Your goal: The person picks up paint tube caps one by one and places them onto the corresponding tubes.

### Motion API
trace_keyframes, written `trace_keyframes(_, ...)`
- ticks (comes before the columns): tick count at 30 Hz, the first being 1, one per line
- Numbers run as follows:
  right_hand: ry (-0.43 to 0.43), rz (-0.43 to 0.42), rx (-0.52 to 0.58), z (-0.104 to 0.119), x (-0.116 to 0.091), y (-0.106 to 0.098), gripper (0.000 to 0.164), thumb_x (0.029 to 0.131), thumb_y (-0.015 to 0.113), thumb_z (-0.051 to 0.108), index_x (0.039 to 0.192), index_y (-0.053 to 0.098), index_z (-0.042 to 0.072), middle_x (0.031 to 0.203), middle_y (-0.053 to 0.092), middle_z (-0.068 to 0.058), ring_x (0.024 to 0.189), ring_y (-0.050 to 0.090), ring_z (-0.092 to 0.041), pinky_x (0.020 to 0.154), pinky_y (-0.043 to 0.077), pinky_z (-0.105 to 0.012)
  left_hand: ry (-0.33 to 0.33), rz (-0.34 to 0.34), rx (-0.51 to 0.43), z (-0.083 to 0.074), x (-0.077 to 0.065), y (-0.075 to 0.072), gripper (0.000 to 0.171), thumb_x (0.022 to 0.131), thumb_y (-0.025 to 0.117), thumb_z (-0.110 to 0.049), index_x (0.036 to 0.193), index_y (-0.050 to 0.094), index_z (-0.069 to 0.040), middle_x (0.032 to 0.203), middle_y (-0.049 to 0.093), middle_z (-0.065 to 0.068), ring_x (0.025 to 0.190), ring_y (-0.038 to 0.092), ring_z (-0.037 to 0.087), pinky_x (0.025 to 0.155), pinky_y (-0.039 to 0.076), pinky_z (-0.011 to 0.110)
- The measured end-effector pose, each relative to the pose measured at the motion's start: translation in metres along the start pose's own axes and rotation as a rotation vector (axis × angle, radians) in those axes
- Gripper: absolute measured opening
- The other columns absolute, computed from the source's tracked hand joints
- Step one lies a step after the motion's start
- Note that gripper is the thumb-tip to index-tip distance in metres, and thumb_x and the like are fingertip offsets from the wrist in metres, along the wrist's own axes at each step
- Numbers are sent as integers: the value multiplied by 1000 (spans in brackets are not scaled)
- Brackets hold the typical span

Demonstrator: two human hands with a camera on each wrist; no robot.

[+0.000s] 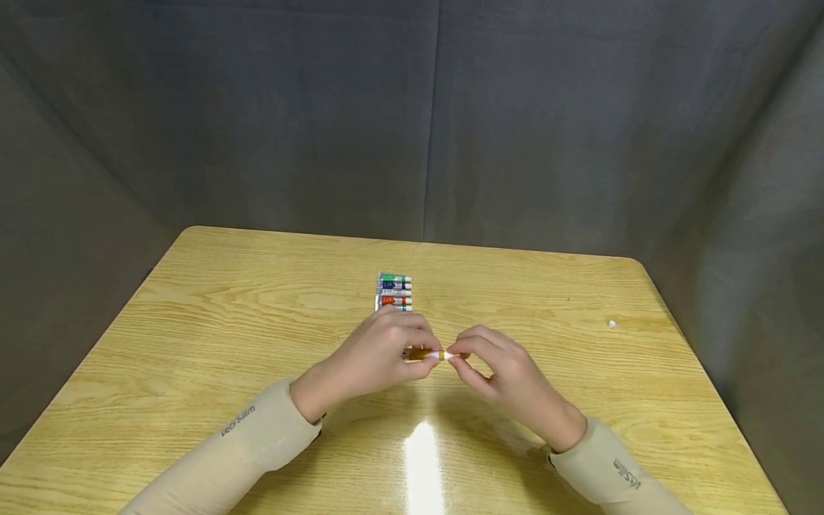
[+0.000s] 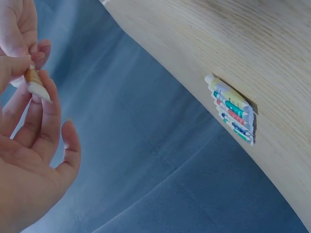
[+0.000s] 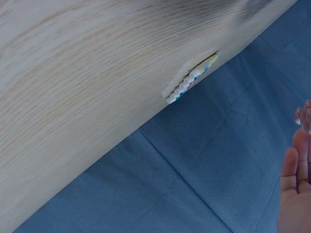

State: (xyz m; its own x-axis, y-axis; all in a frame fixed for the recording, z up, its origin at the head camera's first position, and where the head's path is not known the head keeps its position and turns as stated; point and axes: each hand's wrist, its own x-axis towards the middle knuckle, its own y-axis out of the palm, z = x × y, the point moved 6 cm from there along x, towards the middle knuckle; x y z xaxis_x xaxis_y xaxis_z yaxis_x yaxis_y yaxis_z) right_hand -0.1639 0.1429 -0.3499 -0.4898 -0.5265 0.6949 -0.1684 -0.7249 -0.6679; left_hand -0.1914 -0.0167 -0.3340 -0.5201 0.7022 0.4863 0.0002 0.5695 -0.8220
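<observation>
Between thumb and fingers, my left hand [image 1: 386, 345] holds a brown-ochre paint tube [image 1: 420, 354], lying sideways above the table. My right hand [image 1: 508, 368] pinches the tube's white front end with thumb and forefinger. In the left wrist view, the tube's flat pale tail [image 2: 39, 91] points away from the right hand [image 2: 17, 29], and part of the tube is hidden behind fingers. Only some fingers of the right hand [image 3: 296, 204] show at the edge of the right wrist view. Just beyond the left hand lies a row of several paint tubes [image 1: 395, 286], partly covered by it.
A small white piece [image 1: 611, 324] lies toward the right side of the wooden table [image 1: 212, 307]. Dark grey cloth [image 1: 309, 129] hangs behind the table and at both sides. A bright light reflection shows on the near tabletop.
</observation>
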Motion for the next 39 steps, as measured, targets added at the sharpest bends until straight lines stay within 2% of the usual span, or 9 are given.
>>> trace_keyframes(6,71,25,48,-4,-2,2,6,101,66,12,98,71,10,94,69,2,81,62,-6,78,51,-13,38,-28,78,-5,0,-2,4,87,80,-18,92,82,-16,89,75,-8,74,63,4,79,51,28)
trace_keyframes(8,92,38,44,-5,-3,3,4,98,70,9,100,72,10,95,70,2,83,63,-7,79,51,-13,36,-25,75,-3,0,-1,4,87,80,-17,91,82,-16,88,75,-7,73,62,4,79,52,28)
trace_keyframes(11,102,50,23,-5,-4,3,11,94,75,7,104,73,10,98,70,1,85,65,-10,80,52,-14,18,-12,45,0,-1,1,4,88,79,-15,91,82,-15,88,75,-6,71,60,4,76,51,26)
trace_keyframes(14,75,44,10,-4,-4,2,13,94,75,8,107,73,8,101,71,1,87,66,-12,81,54,-16,-10,9,-9,3,-1,1,5,90,78,-14,93,82,-15,88,75,-6,70,59,4,71,49,20)
trace_keyframes(17,24,24,5,-2,-2,0,9,99,69,13,105,72,7,100,70,1,87,67,-11,82,54,-16,-28,28,-73,5,-1,2,6,91,77,-14,95,82,-14,90,75,-6,72,60,4,68,48,15)
trace_keyframes(20,-29,-6,-1,0,-1,-1,15,103,63,18,102,72,6,97,71,0,84,67,-10,80,54,-15,-32,37,-110,4,0,1,7,92,76,-14,96,82,-14,92,76,-5,74,61,3,68,49,13)
trace_keyframes(26,-58,-34,-15,2,0,-3,19,105,61,20,101,72,5,94,71,-1,79,64,-8,75,53,-15,-15,20,-55,-3,2,-2,7,92,78,-15,97,82,-13,93,77,-4,77,66,4,74,53,20)
trace_keyframes(32,70,-28,48,-4,0,-3,4,98,70,8,101,72,7,96,71,-1,81,65,-9,75,53,-14,12,-45,23,-3,3,-3,6,91,78,-16,95,82,-12,92,77,-4,79,69,7,79,56,26)
trace_keyframes(39,201,-73,77,-12,1,-3,8,92,75,3,97,74,9,90,72,0,76,61,-7,67,51,-16,94,-180,171,-6,1,-4,12,84,85,-12,96,80,-13,91,76,-5,85,72,10,84,58,28)
